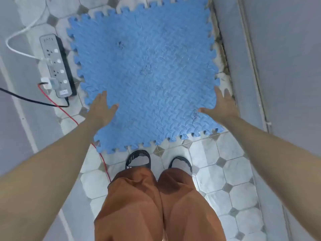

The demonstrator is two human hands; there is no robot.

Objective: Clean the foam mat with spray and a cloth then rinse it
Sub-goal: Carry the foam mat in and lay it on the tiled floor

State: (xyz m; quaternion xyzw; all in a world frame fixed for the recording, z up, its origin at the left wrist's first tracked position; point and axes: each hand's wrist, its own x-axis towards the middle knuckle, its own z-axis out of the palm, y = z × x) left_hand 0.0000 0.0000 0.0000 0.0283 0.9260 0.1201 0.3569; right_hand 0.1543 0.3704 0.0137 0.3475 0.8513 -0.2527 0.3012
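The blue foam mat (147,75) lies on the tiled floor (225,171), still spotty, with the left hand (102,108) and right hand (220,105) flat and wide on its 2 sides, so spraying, wiping and rinsing all look left to do.

Both arms reach forward; left hand (102,110) and right hand (221,105) flat, fingers straight, thumbs inward

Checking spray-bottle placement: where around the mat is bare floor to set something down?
Bare tiles lie right of the right sandal, between the near edge of the foam mat and the wall. Left of the mat is crowded: power strip, red cable, black cable.
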